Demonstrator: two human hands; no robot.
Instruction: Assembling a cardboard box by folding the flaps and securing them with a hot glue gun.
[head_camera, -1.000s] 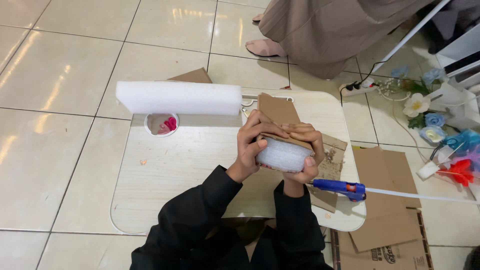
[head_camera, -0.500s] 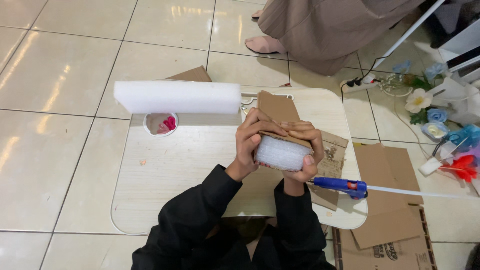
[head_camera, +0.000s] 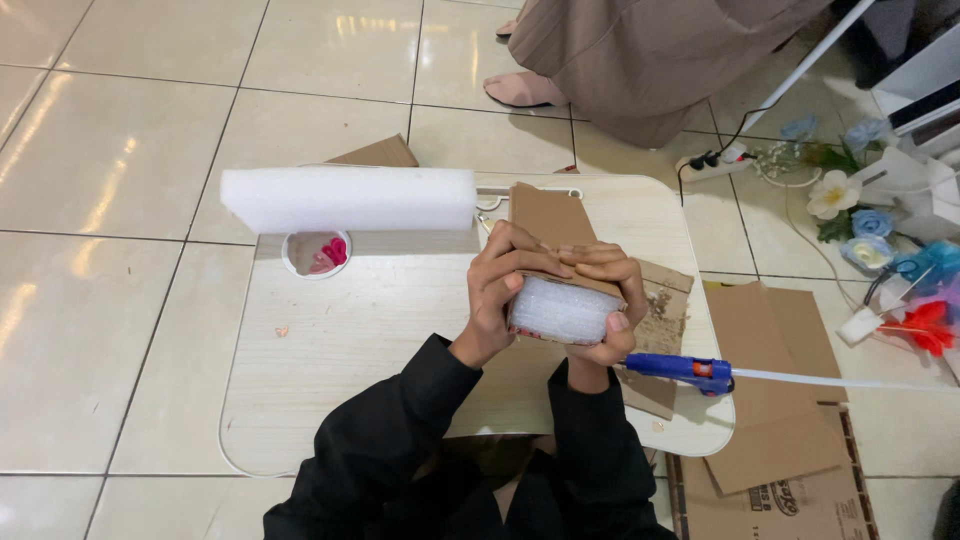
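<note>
Both of my hands hold a white foam block (head_camera: 556, 310) wrapped in a brown cardboard strip (head_camera: 548, 222) above the small light wooden table (head_camera: 330, 380). My left hand (head_camera: 500, 290) grips its left end, fingers pressed over the cardboard on top. My right hand (head_camera: 610, 300) clasps the right end, thumb on the front face. The strip runs up and away from my hands towards the table's far edge.
A long white foam bar (head_camera: 348, 198) lies across the table's far left, with a round cup hole (head_camera: 316, 253) holding pink bits below it. A blue glue gun (head_camera: 685, 370) rests at the right edge. Cardboard sheets (head_camera: 780, 400), artificial flowers (head_camera: 860, 215) and another person's foot (head_camera: 522, 90) are on the floor.
My hands and the wrapped block have stayed nearly still; only small shifts of the fingers on the cardboard.
</note>
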